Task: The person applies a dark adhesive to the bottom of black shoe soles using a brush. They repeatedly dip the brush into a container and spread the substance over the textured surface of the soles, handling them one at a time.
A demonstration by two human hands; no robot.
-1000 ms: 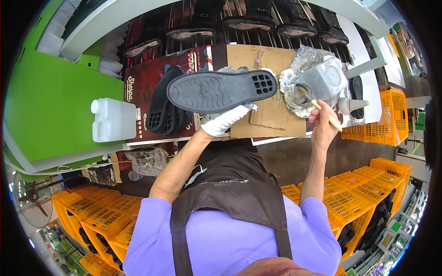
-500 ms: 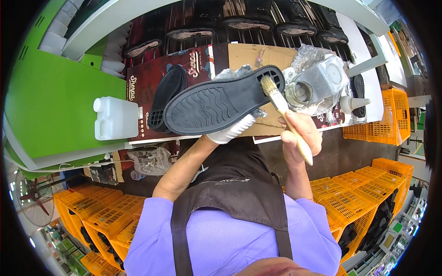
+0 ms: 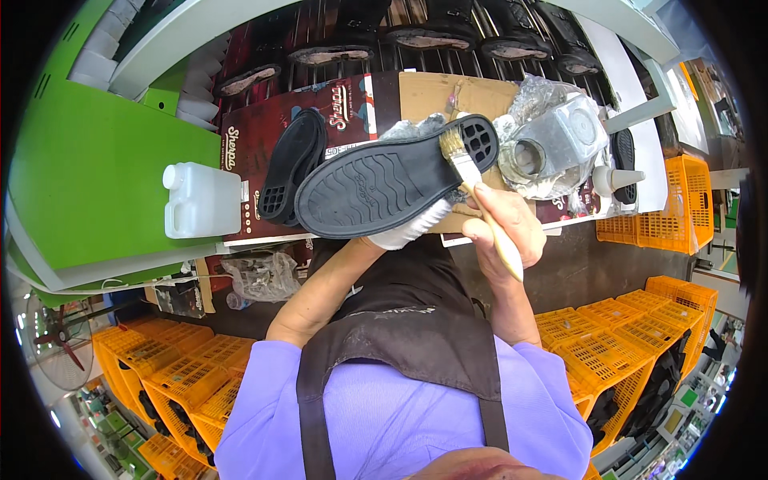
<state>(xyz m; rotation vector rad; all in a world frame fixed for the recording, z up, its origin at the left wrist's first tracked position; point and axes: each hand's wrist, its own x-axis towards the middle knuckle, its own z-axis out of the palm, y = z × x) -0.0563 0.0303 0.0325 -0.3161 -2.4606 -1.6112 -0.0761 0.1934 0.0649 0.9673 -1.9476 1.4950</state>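
Note:
A black shoe sole [image 3: 368, 186] with a wavy pattern and a grid at its heel is held up over the bench. My left hand [image 3: 412, 228], in a white glove, grips it from beneath; most of its fingers are hidden by the sole. Bare and closed round a wooden handle, my right hand [image 3: 512, 230] holds a flat paintbrush [image 3: 464, 166]. The bristles touch the sole just beside the heel grid. Right of the heel, a clear plastic container [image 3: 560, 138] with a round opening lies on its side in crumpled plastic film. Another black sole [image 3: 290, 172] rests at the left.
A white jug [image 3: 203, 202] stands on the bench's left, by a green panel [image 3: 112, 160]. At the right is a white nozzle bottle [image 3: 618, 181]. Black shoes [image 3: 428, 36] line a rack at the back. Orange crates [image 3: 616, 336] stand at both sides.
The brush has moved left, from the heel grid to the area beside it, together with my right hand. The sole has shifted slightly to the right.

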